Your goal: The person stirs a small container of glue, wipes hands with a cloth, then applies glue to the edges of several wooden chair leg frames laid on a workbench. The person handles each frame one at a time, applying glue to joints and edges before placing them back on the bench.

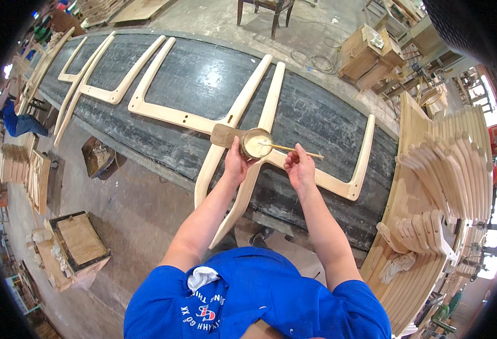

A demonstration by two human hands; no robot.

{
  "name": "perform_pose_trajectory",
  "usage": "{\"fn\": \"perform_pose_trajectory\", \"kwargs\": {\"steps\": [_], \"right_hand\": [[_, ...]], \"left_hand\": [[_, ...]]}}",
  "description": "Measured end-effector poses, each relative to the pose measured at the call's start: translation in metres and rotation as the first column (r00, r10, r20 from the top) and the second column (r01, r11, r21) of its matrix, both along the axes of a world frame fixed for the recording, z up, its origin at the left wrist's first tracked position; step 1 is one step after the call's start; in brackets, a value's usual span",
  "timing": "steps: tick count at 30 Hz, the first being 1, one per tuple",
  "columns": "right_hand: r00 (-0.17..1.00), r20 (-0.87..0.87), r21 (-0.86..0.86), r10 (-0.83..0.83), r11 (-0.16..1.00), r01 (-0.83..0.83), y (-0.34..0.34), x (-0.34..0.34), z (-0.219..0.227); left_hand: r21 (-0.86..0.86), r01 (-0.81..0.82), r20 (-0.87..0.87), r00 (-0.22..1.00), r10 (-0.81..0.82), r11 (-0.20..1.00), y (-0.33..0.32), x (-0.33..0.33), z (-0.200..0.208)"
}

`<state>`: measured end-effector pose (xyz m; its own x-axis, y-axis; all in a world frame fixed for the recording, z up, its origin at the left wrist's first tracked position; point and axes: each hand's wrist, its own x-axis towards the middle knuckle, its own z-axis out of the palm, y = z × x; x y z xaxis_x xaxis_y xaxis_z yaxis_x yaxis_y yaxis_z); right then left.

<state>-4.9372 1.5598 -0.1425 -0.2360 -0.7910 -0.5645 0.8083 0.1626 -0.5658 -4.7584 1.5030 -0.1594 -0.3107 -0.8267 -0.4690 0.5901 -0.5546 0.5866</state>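
— Holding what, on the left?
— The left hand (pixel 236 164) had its fingers clenched round a small glue pot (pixel 257 143), above the wooden frame (pixel 271 113) on the dark worktop (pixel 203 73).
— And rightward?
— The right hand (pixel 300 167) pinched a thin stick (pixel 293 149), its tip in the pot.

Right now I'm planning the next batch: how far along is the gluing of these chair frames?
Done: curved frames lie spread on the dark bench; whether any carry glue cannot be seen. In hand: left hand holds a glue cup, right hand dips a stick. Left: the stick touches no frame yet.
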Motion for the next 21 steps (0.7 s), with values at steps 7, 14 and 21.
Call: {"fn": "perform_pose_trajectory", "kwargs": {"steps": [7,14,21], "right_hand": [[0.953,-0.302,-0.195,0.004,0.979,-0.066,-0.028,-0.013,0.014],[0.294,-0.955,-0.094,0.024,0.92,-0.381,-0.064,-0.013,0.012],[0.106,-0.994,-0.072,-0.019,0.85,-0.521,-0.086,0.006,-0.008]], "left_hand": [[0.023,-0.023,0.058,0.998,0.022,0.999,-0.009,0.011,-0.021],[0.054,-0.131,0.093,0.988,0.126,0.99,0.018,0.068,-0.037],[0.066,-0.18,0.102,0.98,0.173,0.981,0.043,0.101,-0.037]]}}
